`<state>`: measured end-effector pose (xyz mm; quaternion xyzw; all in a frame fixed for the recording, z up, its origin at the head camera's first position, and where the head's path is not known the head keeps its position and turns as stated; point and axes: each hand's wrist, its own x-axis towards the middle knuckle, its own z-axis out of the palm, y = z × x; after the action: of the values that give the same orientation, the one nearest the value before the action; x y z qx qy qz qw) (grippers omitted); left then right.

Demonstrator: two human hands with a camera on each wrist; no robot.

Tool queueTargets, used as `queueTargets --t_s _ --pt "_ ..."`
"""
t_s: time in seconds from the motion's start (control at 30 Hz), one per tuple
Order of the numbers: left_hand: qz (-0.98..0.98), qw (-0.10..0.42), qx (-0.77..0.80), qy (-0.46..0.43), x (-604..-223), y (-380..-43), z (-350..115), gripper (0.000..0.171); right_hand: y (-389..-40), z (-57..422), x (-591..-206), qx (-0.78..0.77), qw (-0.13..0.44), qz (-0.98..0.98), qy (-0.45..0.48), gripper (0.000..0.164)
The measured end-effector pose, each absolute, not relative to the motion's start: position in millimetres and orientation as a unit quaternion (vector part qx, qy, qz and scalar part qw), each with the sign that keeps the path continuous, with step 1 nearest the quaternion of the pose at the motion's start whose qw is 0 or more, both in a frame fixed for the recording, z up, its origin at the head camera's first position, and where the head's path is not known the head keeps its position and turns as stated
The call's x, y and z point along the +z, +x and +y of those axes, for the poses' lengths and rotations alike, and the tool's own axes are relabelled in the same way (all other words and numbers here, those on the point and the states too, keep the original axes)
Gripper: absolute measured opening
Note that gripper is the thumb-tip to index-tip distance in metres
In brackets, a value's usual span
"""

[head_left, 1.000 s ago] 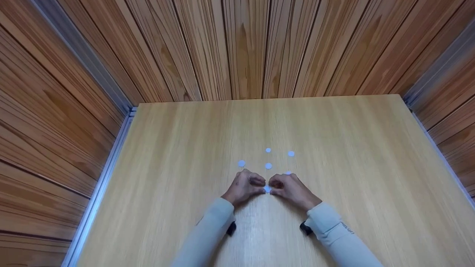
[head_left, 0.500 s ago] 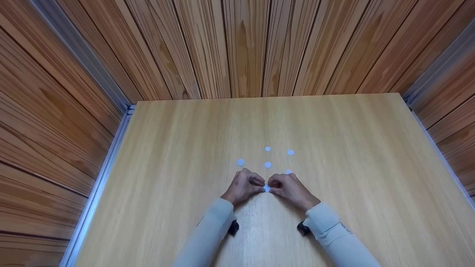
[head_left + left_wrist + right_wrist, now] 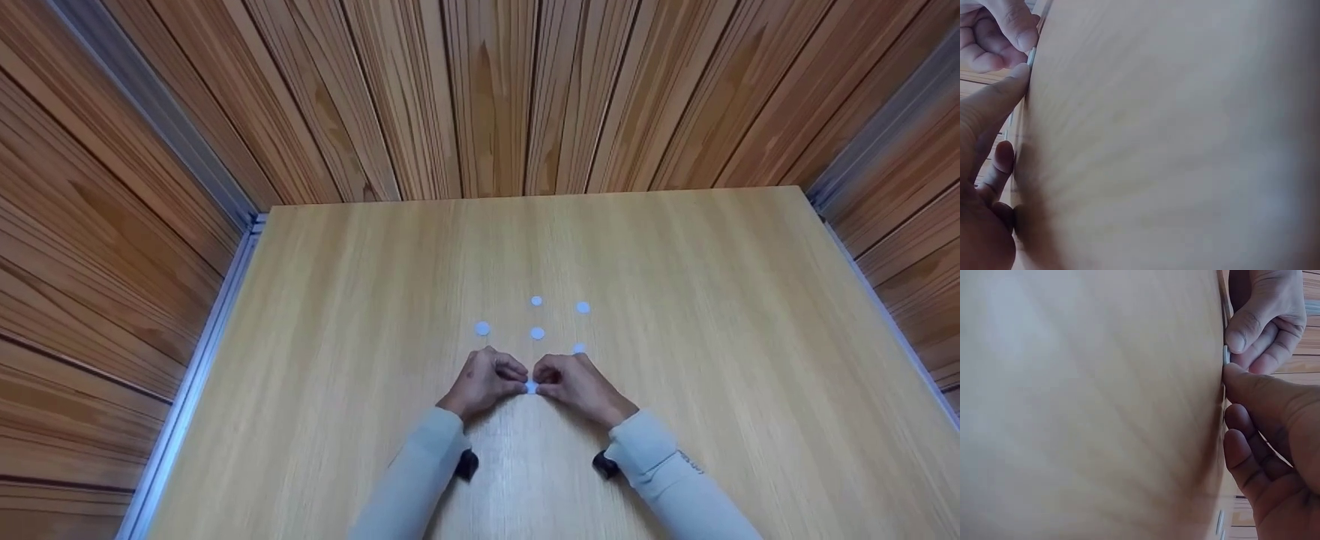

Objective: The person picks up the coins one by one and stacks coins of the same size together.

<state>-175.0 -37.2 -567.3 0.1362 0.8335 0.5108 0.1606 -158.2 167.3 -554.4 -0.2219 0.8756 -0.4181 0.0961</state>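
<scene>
In the head view a small pale-blue disc (image 3: 532, 387) lies on the wooden table (image 3: 360, 300) between the two hands. The left hand (image 3: 487, 381) reaches it from the left and the right hand (image 3: 576, 384) from the right, thumb tips on opposite edges, fingers curled above. Seen edge-on in the left wrist view, the thin disc (image 3: 1031, 57) sits between both thumb tips. From the right wrist view, the right thumb (image 3: 1241, 379) meets the lower end of the disc (image 3: 1226, 354), and the other right fingers stay bent below it.
Several more pale-blue discs lie just beyond the hands: one at the left (image 3: 482, 328), one in the middle (image 3: 537, 334), others at the back and right (image 3: 583, 307). One is partly covered by the right hand. Wooden plank walls and metal rails border the table.
The hands and the disc between them have drifted slightly left and toward the near edge. The other discs keep their layout, while the whole view has shifted a little.
</scene>
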Motion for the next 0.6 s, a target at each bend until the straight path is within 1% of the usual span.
queueTargets --t_s 0.2,0.4,0.6 --pt "0.832 0.164 0.511 0.142 -566.5 -172.2 -46.6 0.015 -155.2 160.0 -555.2 -0.425 0.096 0.869 -0.234 0.010" --pt "0.834 0.179 0.503 0.137 -565.4 -168.0 -55.7 0.017 -149.6 151.5 -556.7 -0.429 0.104 0.867 -0.233 0.010" --pt "0.837 0.178 0.496 0.147 -564.9 -162.2 -66.3 0.017 -144.3 142.2 -559.5 -0.435 0.101 0.861 -0.244 0.010"
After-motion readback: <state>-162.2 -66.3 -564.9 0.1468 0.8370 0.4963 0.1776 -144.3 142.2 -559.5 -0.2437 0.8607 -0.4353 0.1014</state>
